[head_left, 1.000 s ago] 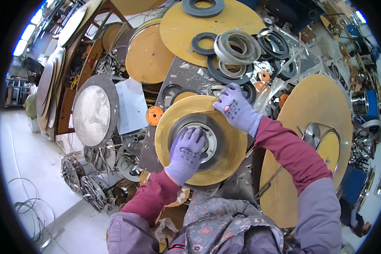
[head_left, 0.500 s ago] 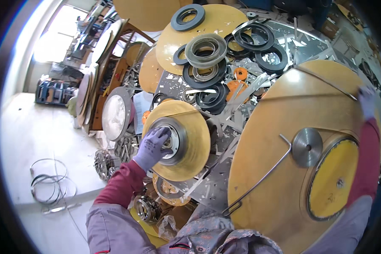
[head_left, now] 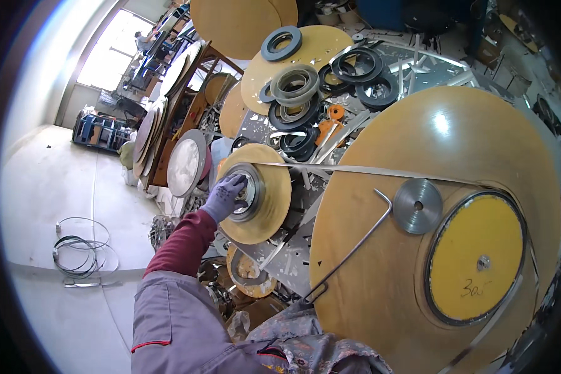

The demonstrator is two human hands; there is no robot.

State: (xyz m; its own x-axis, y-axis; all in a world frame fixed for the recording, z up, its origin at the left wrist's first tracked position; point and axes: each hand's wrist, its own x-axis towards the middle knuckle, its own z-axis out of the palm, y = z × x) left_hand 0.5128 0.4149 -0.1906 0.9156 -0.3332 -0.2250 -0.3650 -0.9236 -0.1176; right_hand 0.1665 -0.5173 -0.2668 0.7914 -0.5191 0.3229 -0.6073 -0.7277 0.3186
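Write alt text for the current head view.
Purple-gloved left hand on the grey coil centred on a small round tan disc; a flat pale strip runs to a large round tan disc with a yellow circular core. Right hand out of view.

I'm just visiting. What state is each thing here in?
Left hand: gloved, fingers bent, on the small disc's middle
Small disc: upper face partly covered by the hand
Pale strip: nearly straight between the two tan discs
Large disc: face showing
Metal disc: lying on the large disc
Bent rod: unheld
Cable: loosely coiled on the floor
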